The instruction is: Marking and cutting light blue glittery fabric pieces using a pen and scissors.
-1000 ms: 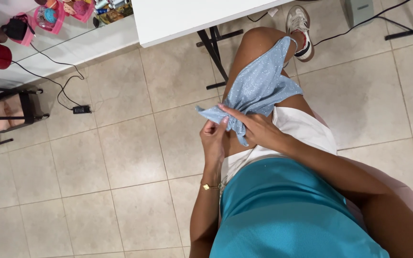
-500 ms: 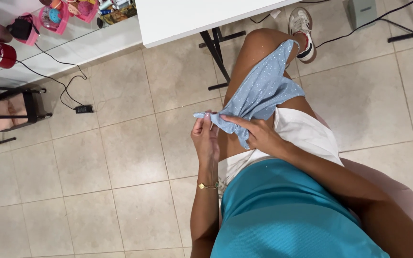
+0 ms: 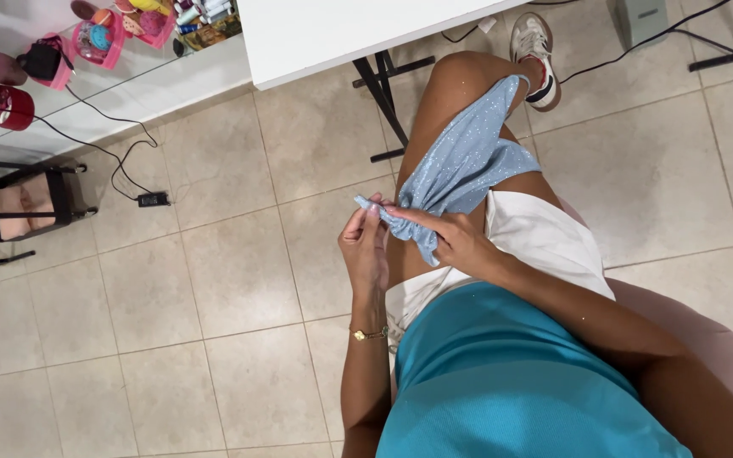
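1. Since the earlier shots, the light-blue speckled cloth (image 3: 468, 165) has been pulled tighter toward its near tip, so it now runs as a narrower twist from the raised knee down to the hands. It's draped over the thigh, near end hanging off the inner edge of the leg.
2. Left hand (image 3: 366, 250) has its fingertips pinched together on the very tip of the cloth; it sat a bit lower before.
3. Right hand (image 3: 456, 242) is closed around the bunched part just behind that tip. Looks like a gather or knot is being worked, though the folds hide it, so can't say for sure.
4. White shorts (image 3: 536, 242) lie right under the right wrist, touching the cloth's near edge.
5. Room-wise: bare tiled floor (image 3: 214, 280) opens to the left of the hands. White table (image 3: 341, 34) edge and its black leg (image 3: 388, 102) sit just beyond the knee, and a cable with plug (image 3: 153, 199) lies well off to the left.
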